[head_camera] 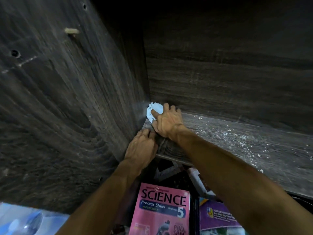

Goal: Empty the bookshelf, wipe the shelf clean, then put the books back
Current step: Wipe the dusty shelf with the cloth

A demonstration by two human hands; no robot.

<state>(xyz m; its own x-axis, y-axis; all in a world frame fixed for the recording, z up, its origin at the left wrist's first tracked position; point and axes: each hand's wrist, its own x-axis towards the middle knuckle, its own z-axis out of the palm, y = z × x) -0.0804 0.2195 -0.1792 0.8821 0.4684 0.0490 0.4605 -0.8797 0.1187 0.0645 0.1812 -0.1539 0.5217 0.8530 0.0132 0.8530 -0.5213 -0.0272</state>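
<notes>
The dark wood shelf board (237,146) holds no books and is speckled with white dust to the right. My right hand (166,122) presses a crumpled light blue cloth (153,111) into the shelf's back left corner, fingers spread over it. My left hand (143,146) rests on the shelf's front left edge beside the side panel, its fingers curled over the edge. A pink Science book (160,209) and a purple book (218,216) lie below the shelf.
The dark side panel (59,107) with peg holes and a pale shelf peg (72,31) rises at the left. The back panel (228,73) closes the compartment. A blue plastic item (25,221) lies at bottom left. More books and papers sit under the shelf.
</notes>
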